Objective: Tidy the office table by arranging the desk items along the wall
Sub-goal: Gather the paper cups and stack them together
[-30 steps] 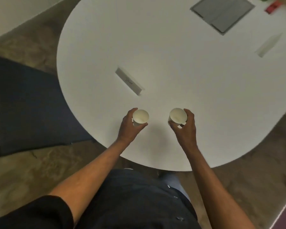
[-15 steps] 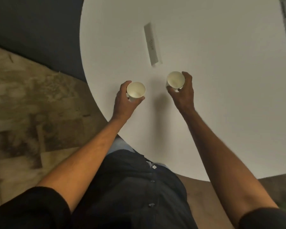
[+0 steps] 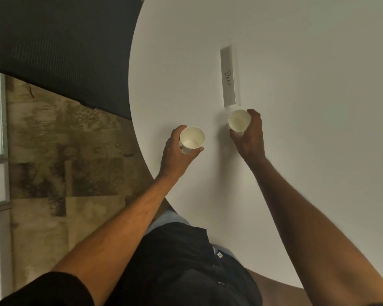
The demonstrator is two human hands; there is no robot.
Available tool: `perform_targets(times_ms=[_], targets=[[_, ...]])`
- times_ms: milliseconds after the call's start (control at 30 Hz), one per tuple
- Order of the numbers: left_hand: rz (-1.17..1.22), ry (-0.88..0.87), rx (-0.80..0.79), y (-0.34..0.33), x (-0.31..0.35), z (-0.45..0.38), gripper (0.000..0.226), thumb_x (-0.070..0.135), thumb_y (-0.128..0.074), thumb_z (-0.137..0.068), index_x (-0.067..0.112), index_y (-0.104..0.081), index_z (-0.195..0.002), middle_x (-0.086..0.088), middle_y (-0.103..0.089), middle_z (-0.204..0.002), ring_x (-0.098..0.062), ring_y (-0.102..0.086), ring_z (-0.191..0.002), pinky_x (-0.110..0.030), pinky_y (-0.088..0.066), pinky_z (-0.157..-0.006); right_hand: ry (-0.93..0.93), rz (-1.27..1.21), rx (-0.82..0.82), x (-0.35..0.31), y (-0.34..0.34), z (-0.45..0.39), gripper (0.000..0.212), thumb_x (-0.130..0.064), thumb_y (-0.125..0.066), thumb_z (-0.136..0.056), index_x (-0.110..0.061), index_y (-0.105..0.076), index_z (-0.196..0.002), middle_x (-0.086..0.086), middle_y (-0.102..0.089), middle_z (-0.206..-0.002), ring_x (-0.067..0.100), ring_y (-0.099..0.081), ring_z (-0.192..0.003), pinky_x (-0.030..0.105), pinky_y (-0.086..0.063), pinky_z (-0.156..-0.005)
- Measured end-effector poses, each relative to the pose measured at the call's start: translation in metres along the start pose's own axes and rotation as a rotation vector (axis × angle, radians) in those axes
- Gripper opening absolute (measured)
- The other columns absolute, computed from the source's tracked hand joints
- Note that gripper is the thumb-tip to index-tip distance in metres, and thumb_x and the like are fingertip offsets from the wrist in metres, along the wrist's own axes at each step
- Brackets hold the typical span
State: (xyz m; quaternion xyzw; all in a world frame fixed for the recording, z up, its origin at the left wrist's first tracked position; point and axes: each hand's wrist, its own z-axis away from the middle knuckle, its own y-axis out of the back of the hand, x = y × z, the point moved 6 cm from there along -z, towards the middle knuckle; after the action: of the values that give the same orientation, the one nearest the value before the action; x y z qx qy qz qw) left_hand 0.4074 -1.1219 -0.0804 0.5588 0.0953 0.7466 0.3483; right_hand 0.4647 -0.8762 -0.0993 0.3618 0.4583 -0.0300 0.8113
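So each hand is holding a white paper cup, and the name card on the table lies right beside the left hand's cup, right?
Not quite. In the head view the name card lies just beyond the cup held by the right hand, not the left hand, whose cup sits near the table edge. Both cups are white, one per hand.

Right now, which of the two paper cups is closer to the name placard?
The cup in the right hand, the right cup, sits just below the placard's near end; the left cup is farther off, near the table edge.
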Motion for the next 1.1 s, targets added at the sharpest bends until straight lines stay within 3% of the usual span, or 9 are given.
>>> perform_targets(times_ms=[133, 433, 567, 700, 867, 967, 1100], targets=[[-0.008, 0.011, -0.015, -0.004, -0.005, -0.011, 0.081, 0.046, -0.088, -0.070, 0.035, -0.044, -0.138, 0.009, -0.056, -0.137, -0.016, -0.056, -0.110, -0.038, -0.058, -0.088, -0.020, 0.013, -0.012, 0.006, -0.013, -0.005, 0.077, -0.018, -0.076, -0.078, -0.013, -0.038, -0.145, 0.003, -0.047, -0.140, 0.022, -0.050, -0.125, 0.039, -0.047, -0.103], [-0.012, -0.014, -0.075, -0.010, -0.004, -0.024, 0.081, 0.043, -0.088, -0.071, 0.033, -0.044, -0.138, 0.010, -0.055, -0.138, -0.013, -0.054, -0.113, -0.037, -0.058, -0.090, -0.059, 0.000, -0.013, 0.017, -0.013, -0.002, 0.098, -0.018, -0.077, -0.077, -0.015, -0.020, -0.157, 0.007, -0.039, -0.147, 0.023, -0.042, -0.135, 0.040, -0.044, -0.109], [-0.006, -0.043, -0.130, -0.015, 0.007, -0.021, 0.080, 0.043, -0.088, -0.071, 0.033, -0.045, -0.138, 0.011, -0.056, -0.136, -0.013, -0.056, -0.109, -0.036, -0.057, -0.089, -0.086, -0.019, -0.016, 0.029, 0.006, 0.029, 0.105, -0.018, -0.079, -0.076, -0.020, -0.013, -0.158, 0.008, -0.031, -0.152, 0.025, -0.041, -0.137, 0.047, -0.044, -0.110], [-0.021, -0.106, -0.220, -0.025, 0.022, -0.003, 0.080, 0.039, -0.089, -0.072, 0.029, -0.046, -0.139, 0.008, -0.057, -0.134, -0.016, -0.056, -0.110, -0.039, -0.056, -0.091, -0.160, -0.086, 0.102, 0.046, 0.035, 0.084, 0.104, -0.019, -0.079, -0.079, -0.026, -0.011, -0.157, 0.004, -0.029, -0.154, 0.024, -0.043, -0.135, 0.049, -0.046, -0.108], [-0.064, -0.251, -0.365, -0.051, 0.048, 0.046, 0.082, 0.037, -0.090, -0.071, 0.025, -0.047, -0.139, 0.001, -0.059, -0.136, -0.020, -0.058, -0.117, -0.041, -0.056, -0.092, -0.220, -0.181, 0.262, 0.064, 0.067, 0.163, 0.077, -0.031, -0.074, -0.087, -0.023, -0.030, -0.151, -0.004, -0.036, -0.147, 0.016, -0.050, -0.126, 0.033, -0.052, -0.097], [-0.103, -0.355, -0.467, -0.078, 0.061, 0.087, 0.083, 0.043, -0.088, -0.072, 0.026, -0.046, -0.142, 0.002, -0.058, -0.139, -0.019, -0.057, -0.122, -0.038, -0.056, -0.095, -0.286, -0.286, 0.233, 0.073, 0.080, 0.202, 0.057, -0.046, -0.071, -0.089, -0.028, -0.048, -0.139, -0.011, -0.049, -0.137, 0.011, -0.057, -0.121, 0.017, -0.049, -0.085], [-0.118, -0.438, -0.587, -0.121, 0.075, 0.151, 0.084, 0.059, -0.081, -0.071, 0.035, -0.043, -0.142, 0.011, -0.056, -0.140, -0.013, -0.057, -0.124, -0.030, -0.056, -0.096, -0.258, -0.394, 0.187, 0.081, 0.101, 0.254, 0.059, -0.057, -0.068, -0.088, -0.033, -0.048, -0.137, -0.017, -0.054, -0.134, -0.002, -0.058, -0.113, 0.010, -0.045, -0.081]])
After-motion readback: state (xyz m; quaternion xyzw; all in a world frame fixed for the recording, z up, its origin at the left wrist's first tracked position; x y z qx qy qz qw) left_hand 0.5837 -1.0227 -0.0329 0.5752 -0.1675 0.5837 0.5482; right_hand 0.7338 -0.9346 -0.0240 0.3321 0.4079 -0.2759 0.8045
